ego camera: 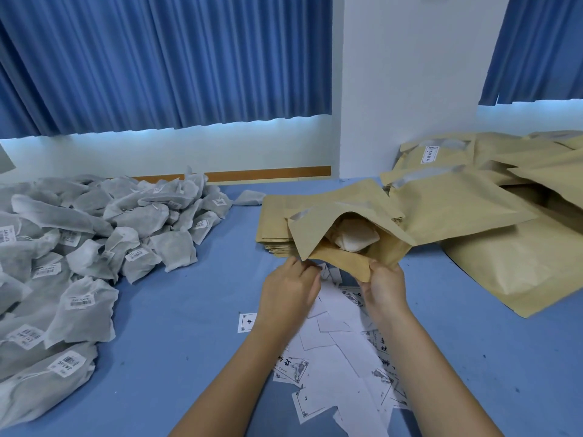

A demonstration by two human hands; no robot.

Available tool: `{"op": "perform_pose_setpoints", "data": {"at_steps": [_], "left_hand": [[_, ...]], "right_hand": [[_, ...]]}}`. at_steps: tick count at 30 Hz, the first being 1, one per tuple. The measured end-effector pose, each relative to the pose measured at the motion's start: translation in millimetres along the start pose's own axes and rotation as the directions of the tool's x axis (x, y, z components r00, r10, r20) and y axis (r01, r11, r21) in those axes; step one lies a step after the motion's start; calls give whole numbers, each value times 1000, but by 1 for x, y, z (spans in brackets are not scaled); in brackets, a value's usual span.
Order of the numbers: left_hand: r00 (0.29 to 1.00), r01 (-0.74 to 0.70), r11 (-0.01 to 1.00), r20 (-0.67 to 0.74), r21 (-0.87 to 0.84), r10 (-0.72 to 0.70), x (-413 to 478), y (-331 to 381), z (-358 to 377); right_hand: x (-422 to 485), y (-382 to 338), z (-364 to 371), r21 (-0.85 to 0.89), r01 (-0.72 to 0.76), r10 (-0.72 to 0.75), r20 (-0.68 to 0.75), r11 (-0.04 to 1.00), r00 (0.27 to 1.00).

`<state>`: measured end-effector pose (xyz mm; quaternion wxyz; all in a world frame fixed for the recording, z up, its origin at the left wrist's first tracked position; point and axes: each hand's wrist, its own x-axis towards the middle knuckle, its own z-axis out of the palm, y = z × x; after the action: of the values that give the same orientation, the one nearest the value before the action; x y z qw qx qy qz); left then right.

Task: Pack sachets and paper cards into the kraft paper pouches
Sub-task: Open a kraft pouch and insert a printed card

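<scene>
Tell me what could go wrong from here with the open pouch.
The kraft pouch is held at its mouth by the left hand and right hand. The sachet sits near the opening and might slide out if the pouch tips.
The paper cards lie in a loose overlapping heap, so two could be picked up at once.

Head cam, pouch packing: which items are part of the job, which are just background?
In the job: open pouch, gripped by right hand, left hand at its edge; sachet inside it; sachet pile; paper cards; empty pouch stack; filled pouches.
Just background: blue curtains; white wall.
</scene>
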<state>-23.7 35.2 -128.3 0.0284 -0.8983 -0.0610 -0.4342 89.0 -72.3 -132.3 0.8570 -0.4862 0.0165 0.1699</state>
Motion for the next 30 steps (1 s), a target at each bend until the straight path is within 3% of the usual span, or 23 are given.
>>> {"op": "perform_pose_setpoints", "data": {"at_steps": [4,7,11,15,17,18,20,22,23,27,30], "left_hand": [[971,-89,995,-228,-39,78,1,5,-11],[930,-96,985,-366,-141,38,5,17,-21],[908,-181,964,-409,-193,89,23,38,-25],[984,-115,986,-153,-123,96,52,55,-7],[983,48,995,181,-84,-32,72,60,-6],[918,156,988,366,13,-150,82,59,-2],[765,236,951,567,198,-307,97,51,9],[671,201,936,655,291,-347,103,40,21],[663,174,935,666,310,-344,103,37,23],[794,280,927,483,248,-369,88,55,8],[970,123,984,195,133,-147,60,72,-19]], "right_hand": [[-1,-2,-2,11,-22,22,-48,1000,999],[-3,0,-3,-9,-33,33,-44,999,998],[-9,-2,0,-47,-10,9,-13,999,1000],[-14,-4,3,-61,15,-14,12,998,1000],[-15,-3,5,-88,10,-9,15,996,1000],[-16,-2,7,-95,6,-4,22,995,1000],[-19,-1,10,-93,9,-5,46,996,999],[-21,1,11,-112,10,-5,47,994,999],[-21,2,11,-131,8,-2,41,991,999],[-18,-4,7,-153,-31,40,58,988,998],[-18,-7,4,-162,-67,78,65,985,995]]}}
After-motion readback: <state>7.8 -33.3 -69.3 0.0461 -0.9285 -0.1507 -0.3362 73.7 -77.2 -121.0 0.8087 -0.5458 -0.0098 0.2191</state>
